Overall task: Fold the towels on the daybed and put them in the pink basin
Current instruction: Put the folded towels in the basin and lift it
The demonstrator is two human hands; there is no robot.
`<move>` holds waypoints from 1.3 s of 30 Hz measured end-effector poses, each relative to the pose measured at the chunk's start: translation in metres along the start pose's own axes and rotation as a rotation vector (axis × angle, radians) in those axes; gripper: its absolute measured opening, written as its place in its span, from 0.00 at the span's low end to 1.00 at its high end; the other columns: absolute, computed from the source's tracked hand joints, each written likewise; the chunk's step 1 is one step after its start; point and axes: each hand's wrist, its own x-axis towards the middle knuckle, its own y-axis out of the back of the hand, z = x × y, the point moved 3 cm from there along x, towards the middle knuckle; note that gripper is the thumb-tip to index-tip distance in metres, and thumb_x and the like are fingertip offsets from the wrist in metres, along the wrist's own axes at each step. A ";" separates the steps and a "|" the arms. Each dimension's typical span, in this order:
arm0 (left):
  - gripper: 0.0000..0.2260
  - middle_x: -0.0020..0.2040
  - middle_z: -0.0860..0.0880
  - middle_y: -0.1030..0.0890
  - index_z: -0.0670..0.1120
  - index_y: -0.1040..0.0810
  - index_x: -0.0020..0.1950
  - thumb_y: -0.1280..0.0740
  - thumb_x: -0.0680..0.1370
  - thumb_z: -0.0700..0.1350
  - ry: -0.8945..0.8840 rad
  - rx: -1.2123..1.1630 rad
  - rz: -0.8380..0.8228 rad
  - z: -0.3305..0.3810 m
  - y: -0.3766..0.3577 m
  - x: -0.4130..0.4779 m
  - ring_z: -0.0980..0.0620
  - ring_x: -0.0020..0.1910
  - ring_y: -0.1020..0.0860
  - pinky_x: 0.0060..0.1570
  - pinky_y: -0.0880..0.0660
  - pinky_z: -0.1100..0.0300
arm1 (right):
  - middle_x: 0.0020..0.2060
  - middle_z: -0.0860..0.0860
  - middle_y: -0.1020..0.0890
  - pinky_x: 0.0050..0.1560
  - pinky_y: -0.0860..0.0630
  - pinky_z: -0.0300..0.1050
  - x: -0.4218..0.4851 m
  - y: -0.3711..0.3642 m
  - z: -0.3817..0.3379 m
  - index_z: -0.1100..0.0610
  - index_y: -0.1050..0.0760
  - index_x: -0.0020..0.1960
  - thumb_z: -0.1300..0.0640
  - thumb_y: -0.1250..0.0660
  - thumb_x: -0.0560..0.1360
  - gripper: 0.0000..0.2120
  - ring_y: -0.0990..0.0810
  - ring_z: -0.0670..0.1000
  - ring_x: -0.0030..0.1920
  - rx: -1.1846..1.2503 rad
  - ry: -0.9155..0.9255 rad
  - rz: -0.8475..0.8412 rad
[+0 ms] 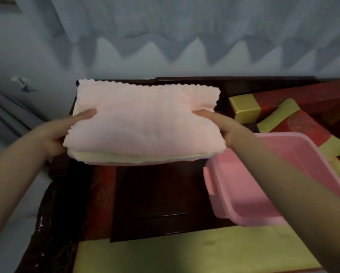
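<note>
A stack of folded towels [143, 123] hangs in the air above the dark wooden daybed, a pink one on top and a pale yellow one showing at the lower edge. My left hand [55, 134] grips the stack's left side, thumb on top and fingers underneath. My right hand [222, 125] grips its right side the same way. The pink basin [222, 186] stands on the daybed to the lower right of the stack, partly hidden by my right forearm; no towel shows in its visible part.
A dark wooden low table or panel [155, 200] lies below the towels. Red and yellow cushions [295, 117] are piled at the right, and a yellow mat [185, 251] covers the near part. A grey-blue wall rises behind.
</note>
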 end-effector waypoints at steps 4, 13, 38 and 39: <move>0.45 0.53 0.47 0.16 0.49 0.19 0.58 0.20 0.45 0.66 -0.101 0.067 -0.025 0.004 -0.058 -0.025 0.51 0.47 0.17 0.45 0.20 0.56 | 0.36 0.48 0.14 0.36 0.20 0.39 -0.051 0.081 -0.005 0.52 0.17 0.41 0.49 0.30 0.72 0.07 0.15 0.47 0.35 -0.046 0.074 0.036; 0.39 0.41 0.47 0.13 0.47 0.15 0.43 0.19 0.34 0.60 -0.086 0.018 -0.068 -0.016 -0.295 -0.059 0.55 0.35 0.16 0.35 0.21 0.60 | 0.35 0.49 0.14 0.34 0.20 0.37 -0.131 0.293 0.017 0.53 0.16 0.37 0.49 0.35 0.75 0.14 0.16 0.47 0.34 -0.076 0.082 -0.011; 0.08 0.40 0.42 0.24 0.39 0.25 0.50 0.34 0.78 0.44 0.313 0.347 0.226 -0.161 -0.408 0.028 0.46 0.37 0.26 0.40 0.28 0.54 | 0.54 0.59 0.21 0.43 0.28 0.44 -0.056 0.328 0.140 0.61 0.28 0.62 0.56 0.35 0.73 0.19 0.22 0.57 0.52 -0.263 -0.289 0.235; 0.12 0.41 0.41 0.23 0.37 0.25 0.55 0.37 0.80 0.45 0.300 0.473 0.228 -0.161 -0.408 0.030 0.45 0.39 0.25 0.42 0.28 0.54 | 0.50 0.56 0.21 0.43 0.29 0.42 -0.055 0.327 0.138 0.58 0.28 0.58 0.56 0.37 0.75 0.13 0.23 0.55 0.48 -0.289 -0.289 0.236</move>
